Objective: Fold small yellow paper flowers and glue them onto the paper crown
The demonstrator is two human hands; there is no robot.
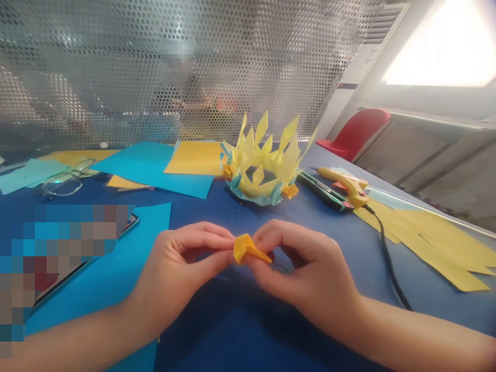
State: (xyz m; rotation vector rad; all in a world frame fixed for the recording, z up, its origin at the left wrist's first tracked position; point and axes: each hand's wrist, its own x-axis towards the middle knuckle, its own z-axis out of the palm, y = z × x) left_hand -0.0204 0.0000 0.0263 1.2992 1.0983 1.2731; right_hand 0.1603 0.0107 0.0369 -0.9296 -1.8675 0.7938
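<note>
Between my two hands is a small folded piece of orange-yellow paper (247, 248), held above the blue table. My left hand (189, 263) pinches its left edge between thumb and fingers. The right side of the piece is gripped by my right hand (300, 261), thumb below and fingers curled behind. Just beyond my hands stands a paper crown (263, 181) with pale yellow points, a light blue folded base and orange pieces at its sides.
Right of the crown lie a green-and-black cutter (325, 192) and a yellow glue gun (351, 188) with a black cord, near yellow paper strips (437, 243). Blue sheets (135, 163), glasses (64, 183) and a pixelated screen device (70, 258) are left. A perforated metal panel (135, 67) rises behind.
</note>
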